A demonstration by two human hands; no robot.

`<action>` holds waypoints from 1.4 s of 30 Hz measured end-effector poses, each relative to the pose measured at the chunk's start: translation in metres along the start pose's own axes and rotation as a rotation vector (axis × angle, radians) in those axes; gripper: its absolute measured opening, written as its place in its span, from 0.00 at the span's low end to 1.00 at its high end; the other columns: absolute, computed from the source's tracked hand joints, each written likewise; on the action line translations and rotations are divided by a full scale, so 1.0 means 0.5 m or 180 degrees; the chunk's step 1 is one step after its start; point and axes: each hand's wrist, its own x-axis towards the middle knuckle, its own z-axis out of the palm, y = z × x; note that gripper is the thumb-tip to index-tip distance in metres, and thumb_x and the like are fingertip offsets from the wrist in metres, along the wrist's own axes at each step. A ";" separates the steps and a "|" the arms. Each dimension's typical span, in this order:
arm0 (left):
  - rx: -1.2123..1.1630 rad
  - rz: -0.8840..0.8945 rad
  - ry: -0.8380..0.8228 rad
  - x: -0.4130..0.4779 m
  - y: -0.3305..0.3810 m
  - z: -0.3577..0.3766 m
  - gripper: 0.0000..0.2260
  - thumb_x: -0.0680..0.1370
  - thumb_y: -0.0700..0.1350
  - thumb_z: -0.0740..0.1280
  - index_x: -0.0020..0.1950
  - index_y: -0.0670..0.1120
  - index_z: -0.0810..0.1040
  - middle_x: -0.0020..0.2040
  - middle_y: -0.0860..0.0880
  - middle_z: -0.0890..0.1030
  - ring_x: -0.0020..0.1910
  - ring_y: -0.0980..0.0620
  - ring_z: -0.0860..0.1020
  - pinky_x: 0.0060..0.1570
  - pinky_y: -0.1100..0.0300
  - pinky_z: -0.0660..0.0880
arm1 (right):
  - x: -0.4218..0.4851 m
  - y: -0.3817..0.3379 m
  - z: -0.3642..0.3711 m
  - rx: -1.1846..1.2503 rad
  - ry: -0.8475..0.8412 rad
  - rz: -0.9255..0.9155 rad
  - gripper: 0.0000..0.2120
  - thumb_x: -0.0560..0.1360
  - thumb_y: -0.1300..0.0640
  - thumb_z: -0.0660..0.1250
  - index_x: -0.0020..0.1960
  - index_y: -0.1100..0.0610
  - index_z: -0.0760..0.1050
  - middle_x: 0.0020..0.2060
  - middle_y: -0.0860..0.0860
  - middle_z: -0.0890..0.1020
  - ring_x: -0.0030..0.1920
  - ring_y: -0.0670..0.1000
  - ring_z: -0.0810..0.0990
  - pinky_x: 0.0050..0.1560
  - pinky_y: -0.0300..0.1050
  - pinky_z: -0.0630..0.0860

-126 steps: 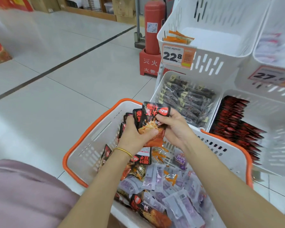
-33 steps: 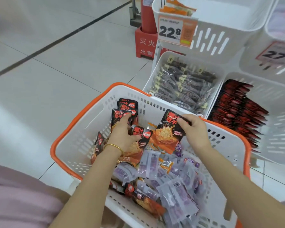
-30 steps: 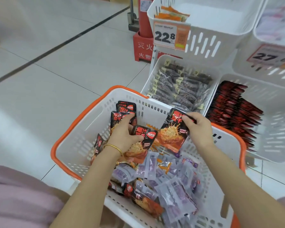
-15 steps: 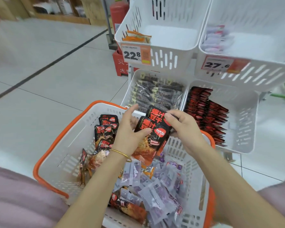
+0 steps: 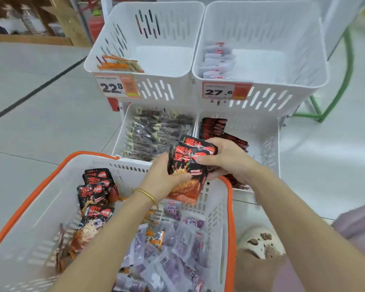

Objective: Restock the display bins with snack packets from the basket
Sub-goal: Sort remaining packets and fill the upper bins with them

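I've got a small stack of red-and-black packets [image 5: 188,165] gripped between both hands: my left hand [image 5: 162,178] curls round its lower part with the thumb across the front, and my right hand [image 5: 226,159] wraps the top corner, fingers closed on it. The stack hangs over the far rim of the basket [image 5: 230,207], just in front of the lower right bin [image 5: 268,144], where a row of matching red packets [image 5: 213,125] stands on edge. That looks to me like the right home for these, not the lower left bin [image 5: 122,131] with its dark packets. To do this well I'd square the edges first, since glossy packets like to fan and slide, then carry the stack across low and slot it in at the near end of the row, upright and facing the same way as the rest. I'd let go only once it leans against its neighbours. More of the same packets [image 5: 93,190] wait at the basket's left side, and purple ones [image 5: 169,264] lie nearer me.
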 end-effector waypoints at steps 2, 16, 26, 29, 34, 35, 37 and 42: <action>0.0207 0.0001 -0.0076 0.037 0.011 0.037 0.19 0.71 0.44 0.74 0.57 0.45 0.72 0.49 0.52 0.78 0.47 0.57 0.76 0.42 0.68 0.71 | 0.005 -0.005 -0.055 -0.0179 -0.0111 0.0244 0.11 0.70 0.60 0.74 0.49 0.50 0.77 0.40 0.52 0.85 0.38 0.53 0.85 0.35 0.48 0.82; 0.2587 0.0845 -0.0025 0.184 -0.047 0.234 0.28 0.77 0.60 0.49 0.73 0.47 0.64 0.73 0.44 0.63 0.74 0.44 0.58 0.73 0.47 0.51 | 0.077 0.129 -0.243 -0.3160 0.2836 -0.1792 0.07 0.74 0.60 0.67 0.50 0.56 0.81 0.39 0.52 0.84 0.37 0.57 0.81 0.33 0.45 0.77; 0.2934 0.0864 -0.0074 0.191 -0.062 0.250 0.25 0.75 0.56 0.49 0.69 0.49 0.69 0.69 0.47 0.71 0.68 0.46 0.68 0.69 0.47 0.62 | 0.204 0.191 -0.277 -0.1954 0.1419 -0.0240 0.13 0.79 0.64 0.58 0.61 0.61 0.74 0.53 0.55 0.80 0.53 0.53 0.77 0.49 0.38 0.67; 0.2937 0.0941 -0.0021 0.196 -0.069 0.252 0.25 0.76 0.56 0.51 0.69 0.49 0.69 0.69 0.47 0.71 0.68 0.46 0.69 0.69 0.46 0.63 | 0.223 0.212 -0.259 -0.1402 0.0994 0.0144 0.15 0.79 0.61 0.56 0.65 0.61 0.70 0.56 0.53 0.75 0.56 0.52 0.74 0.53 0.40 0.68; 0.2936 0.0936 -0.0075 0.195 -0.068 0.252 0.26 0.76 0.56 0.49 0.70 0.49 0.67 0.70 0.47 0.69 0.69 0.47 0.66 0.71 0.47 0.60 | 0.216 0.233 -0.253 -0.1198 0.1168 0.0166 0.22 0.81 0.53 0.56 0.73 0.56 0.59 0.71 0.53 0.65 0.70 0.53 0.65 0.69 0.47 0.62; 0.2929 0.0913 -0.0127 0.193 -0.065 0.250 0.27 0.76 0.57 0.47 0.72 0.49 0.65 0.72 0.47 0.67 0.71 0.48 0.64 0.71 0.49 0.58 | 0.211 0.233 -0.252 -0.1158 0.1299 0.0116 0.23 0.81 0.53 0.56 0.74 0.55 0.58 0.72 0.53 0.64 0.71 0.52 0.64 0.69 0.46 0.61; 0.2855 0.0783 -0.0285 0.194 -0.061 0.247 0.27 0.77 0.58 0.47 0.74 0.51 0.59 0.75 0.49 0.60 0.74 0.49 0.57 0.72 0.52 0.53 | 0.193 0.226 -0.248 -0.1120 0.1639 0.0007 0.22 0.80 0.56 0.56 0.73 0.56 0.60 0.72 0.53 0.66 0.71 0.53 0.65 0.68 0.47 0.61; 0.1878 0.0731 -0.0433 0.193 -0.025 0.243 0.26 0.79 0.54 0.59 0.74 0.48 0.59 0.76 0.48 0.55 0.74 0.50 0.51 0.73 0.53 0.53 | 0.117 0.184 -0.206 -0.1996 0.2250 -0.0735 0.14 0.78 0.60 0.58 0.61 0.59 0.75 0.58 0.54 0.78 0.60 0.55 0.73 0.61 0.47 0.67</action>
